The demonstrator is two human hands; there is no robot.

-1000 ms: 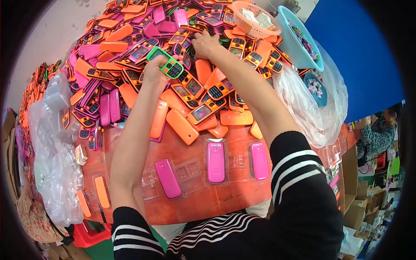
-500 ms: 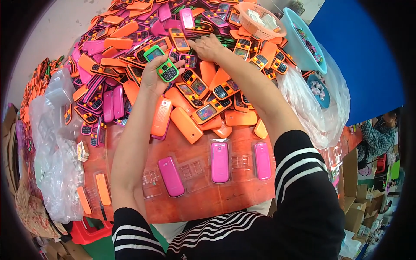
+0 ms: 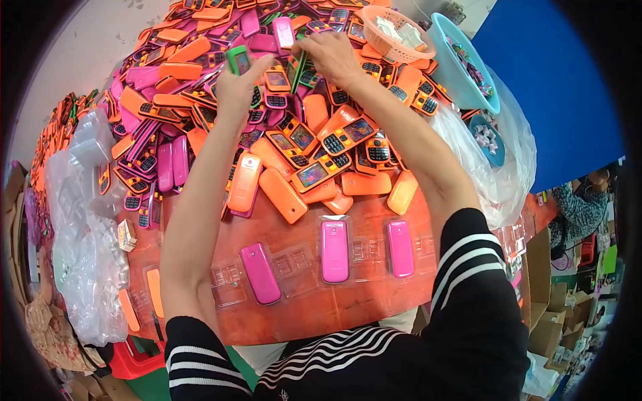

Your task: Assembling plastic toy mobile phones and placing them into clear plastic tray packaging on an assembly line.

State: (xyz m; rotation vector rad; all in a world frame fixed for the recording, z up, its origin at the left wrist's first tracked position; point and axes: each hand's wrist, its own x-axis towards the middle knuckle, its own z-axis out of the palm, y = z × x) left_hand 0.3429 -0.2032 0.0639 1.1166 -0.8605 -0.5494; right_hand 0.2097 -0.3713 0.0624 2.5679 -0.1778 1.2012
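Presently holding green phone (image 3: 239, 60) in left hand (image 3: 235, 90) over heap of orange and pink phones (image 3: 180, 71), with thumb angled out to right and phone's lower end hidden; reaching into heap with right hand (image 3: 332, 59), with bent fingertips at upper end of second green phone (image 3: 294, 70), tilted on edge; impossible to say whether pinched or merely touched; nearer body, on red worktop (image 3: 321, 314), three pink phones (image 3: 334, 250) in row with clear plastic trays (image 3: 292, 264); beside heap at far right, orange basket (image 3: 382, 48) and light-blue basin (image 3: 451, 77).

Held phone (image 3: 238, 60) green; sleeves (image 3: 471, 269) black, white-striped; basin (image 3: 447, 71) light blue; basket (image 3: 376, 41) peach.
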